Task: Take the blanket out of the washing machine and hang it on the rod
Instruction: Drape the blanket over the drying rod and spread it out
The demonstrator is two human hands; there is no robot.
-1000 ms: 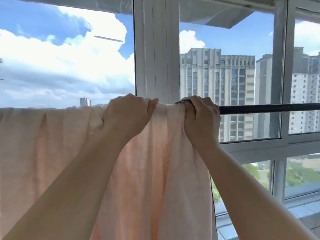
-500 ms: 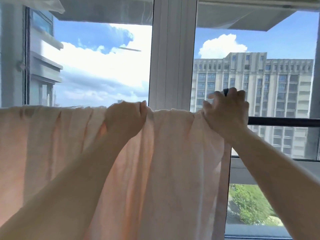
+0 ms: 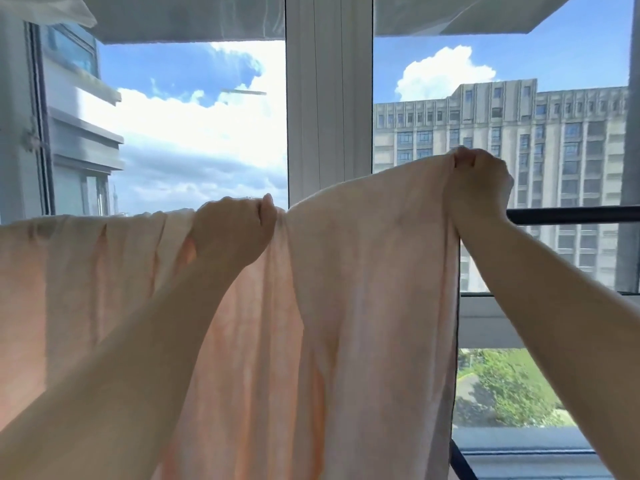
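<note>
A pale peach blanket hangs over a dark horizontal rod in front of a window. My left hand is closed on the blanket's top fold at rod height, near the middle. My right hand grips the blanket's right top edge and holds it lifted above the rod. Between the two hands the cloth slopes upward to the right. Left of my left hand the blanket lies bunched along the rod and hides it. Only the rod's bare right stretch shows.
A white window frame post stands right behind the blanket. Glass panes fill both sides, with grey buildings and trees outside. A dark bar slants at the lower right, above the sill.
My right hand has moved right and lifted the blanket's edge above the rod, spreading the cloth wider. My left hand keeps its grip at the rod. The view has shifted left.
</note>
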